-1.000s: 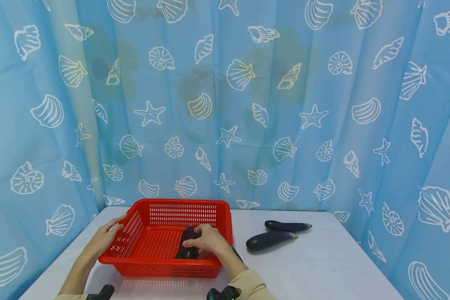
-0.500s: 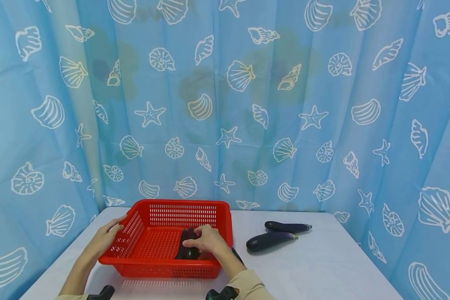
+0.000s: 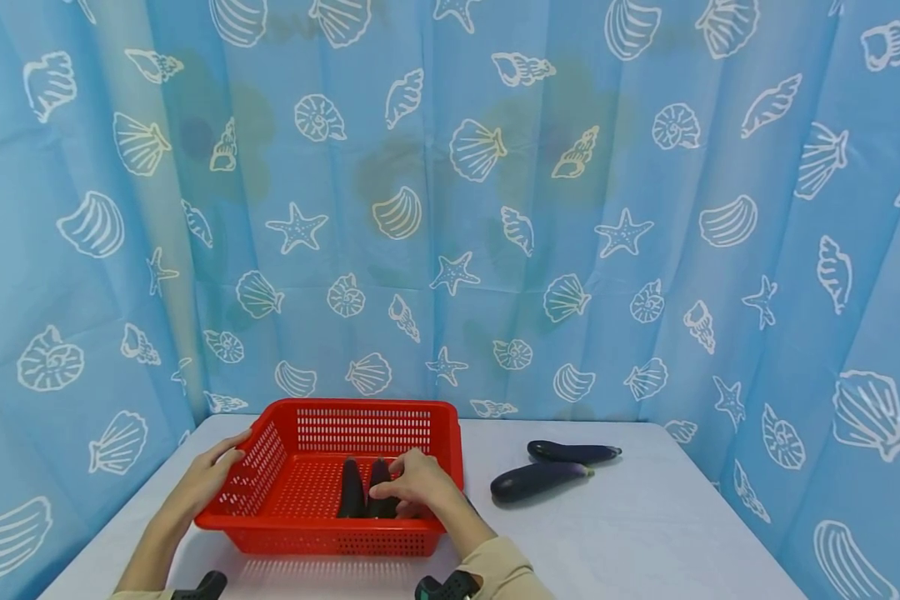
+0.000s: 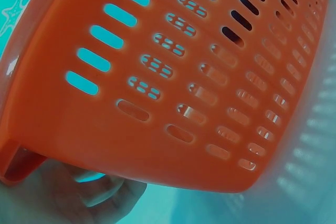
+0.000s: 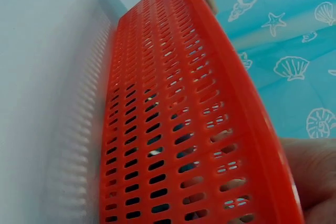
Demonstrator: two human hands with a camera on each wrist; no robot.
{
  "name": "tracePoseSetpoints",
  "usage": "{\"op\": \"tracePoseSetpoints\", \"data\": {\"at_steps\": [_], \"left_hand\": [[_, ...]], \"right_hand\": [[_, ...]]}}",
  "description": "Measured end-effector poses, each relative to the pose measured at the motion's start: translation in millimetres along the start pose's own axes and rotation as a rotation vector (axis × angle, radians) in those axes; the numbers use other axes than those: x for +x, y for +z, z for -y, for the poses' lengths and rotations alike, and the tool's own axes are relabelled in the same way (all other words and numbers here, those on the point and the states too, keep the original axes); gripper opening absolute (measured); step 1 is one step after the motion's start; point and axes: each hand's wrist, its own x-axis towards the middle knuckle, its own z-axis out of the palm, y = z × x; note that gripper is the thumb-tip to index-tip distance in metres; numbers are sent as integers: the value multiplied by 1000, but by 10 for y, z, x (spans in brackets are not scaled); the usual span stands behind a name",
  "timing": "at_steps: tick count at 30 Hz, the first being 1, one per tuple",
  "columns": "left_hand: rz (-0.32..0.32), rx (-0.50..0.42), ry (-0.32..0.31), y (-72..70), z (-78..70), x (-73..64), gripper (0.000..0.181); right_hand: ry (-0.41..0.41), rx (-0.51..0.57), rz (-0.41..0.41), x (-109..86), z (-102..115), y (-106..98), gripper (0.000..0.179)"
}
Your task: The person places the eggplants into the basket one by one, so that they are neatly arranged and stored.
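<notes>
Two dark eggplants lie side by side in the red slotted plastic basket, the left eggplant a little apart from the right eggplant. My right hand reaches over the basket's near right corner and grips the right eggplant between thumb and fingers. Its lower part is partly covered by the hand. At the basket's left side, my left hand holds the rim; the left wrist view shows fingers curled below the rim. From the right wrist, the basket wall hides most of the right hand.
Two more eggplants rest on the white table to the right, a rear eggplant and a front eggplant. A blue shell-patterned curtain stands behind and beside the table.
The eggplants in the basket have come apart, with the left one shifted leftward. My right hand has stayed nearly in place, and the left hand remains on the rim.
</notes>
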Motion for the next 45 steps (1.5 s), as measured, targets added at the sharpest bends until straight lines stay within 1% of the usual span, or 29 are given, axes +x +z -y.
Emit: {"op": "tracePoseSetpoints", "data": {"at_steps": [6,12,17,22,30,38,43,45], "left_hand": [[3,-32,-6,7,-4,-19,58],[-1,-20,1,2,-11,-25,57],[1,-29,0,9,7,-34,57],[4,-37,-4,48,46,-64,56],[6,-41,-17,48,55,-38,57],[19,-62,-15,29,27,-31,58],[6,-34,-4,4,8,-16,57],[1,-25,2,-2,3,-9,56]], "right_hand": [[-1,22,26,-6,55,-93,50],[-18,58,48,-9,91,-190,47],[-36,67,69,-23,67,-248,47],[-39,82,93,-68,12,-313,49],[-76,97,92,-79,-58,-463,51],[-117,97,85,-168,-85,-709,54],[-109,72,70,-217,-145,-827,54],[-92,64,58,-231,-185,-860,53]]}}
